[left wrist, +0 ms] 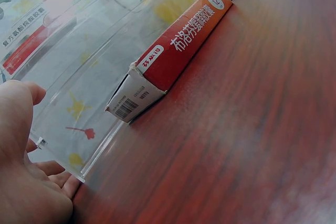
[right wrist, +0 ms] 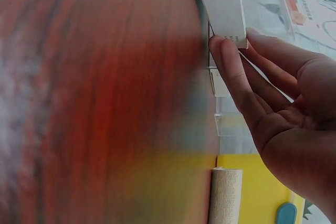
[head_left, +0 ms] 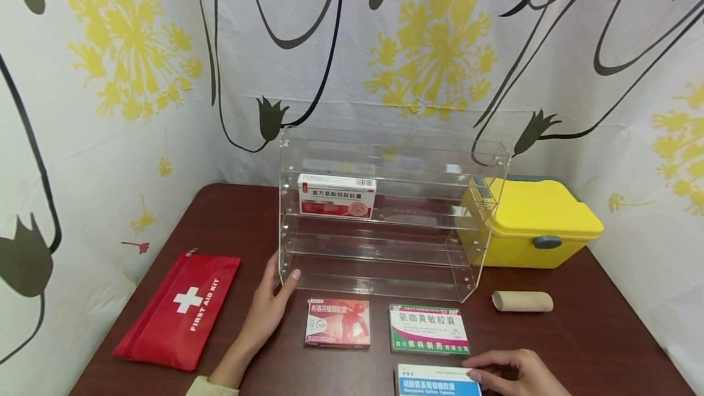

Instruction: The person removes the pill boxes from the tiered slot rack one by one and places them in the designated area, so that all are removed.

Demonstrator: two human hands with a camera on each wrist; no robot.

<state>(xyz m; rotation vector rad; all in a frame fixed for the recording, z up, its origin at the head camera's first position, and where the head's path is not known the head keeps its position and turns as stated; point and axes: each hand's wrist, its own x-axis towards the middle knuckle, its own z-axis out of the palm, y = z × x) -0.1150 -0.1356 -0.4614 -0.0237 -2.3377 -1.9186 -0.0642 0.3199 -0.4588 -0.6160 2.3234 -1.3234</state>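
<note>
Fingers of the right hand (head_left: pixel 514 371) rest straight against the blue-and-white medicine box (head_left: pixel 438 380) at the dark wooden table's (head_left: pixel 594 335) near edge; left hand (head_left: pixel 269 310), fingers relaxed, steadies the clear acrylic shelf rack (head_left: pixel 385 225). A firm pinch before lifting seems wise.

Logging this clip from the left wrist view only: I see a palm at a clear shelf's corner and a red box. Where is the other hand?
Observer: The right hand touches a blue-and-white box with straight fingers, at the table's near edge.
Operator: Is that box lifted?
Observer: No, the head view shows it lying flat on the table.
Operator: Anything on the far side of my palm?
Observer: A red first aid pouch lies flat, to the left of the left hand and apart from it.
</note>
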